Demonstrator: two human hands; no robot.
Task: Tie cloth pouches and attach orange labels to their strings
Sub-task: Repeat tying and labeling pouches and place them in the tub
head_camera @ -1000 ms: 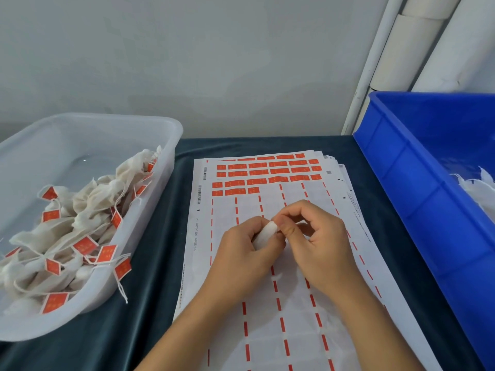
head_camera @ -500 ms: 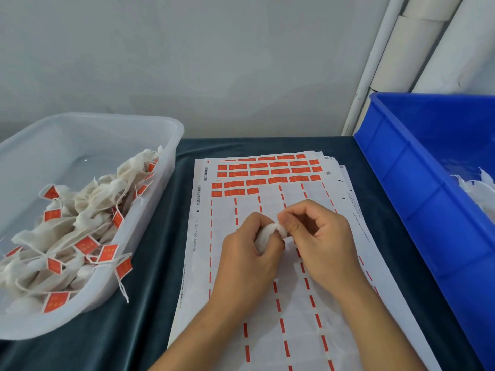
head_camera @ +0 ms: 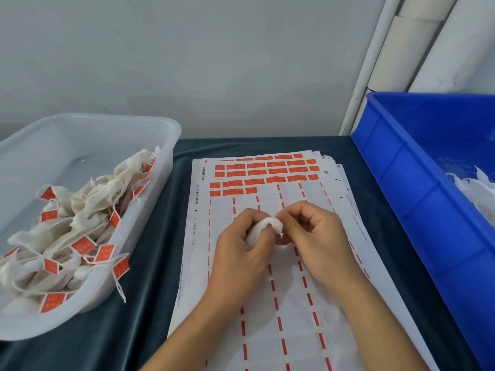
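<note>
White cloth pouch [head_camera: 263, 228] sits gripped in the curled left hand [head_camera: 241, 253]; right hand [head_camera: 316, 236] pinches its top, above the label sheet [head_camera: 267, 303].

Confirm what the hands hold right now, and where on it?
One white cloth pouch. The left hand wraps its body; the right hand fingers pinch its top end. Any string is too small to tell.

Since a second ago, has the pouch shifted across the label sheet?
No. The pouch stays just below the short bottom row of orange labels on the sheet, pinched between left hand and right hand.
</note>
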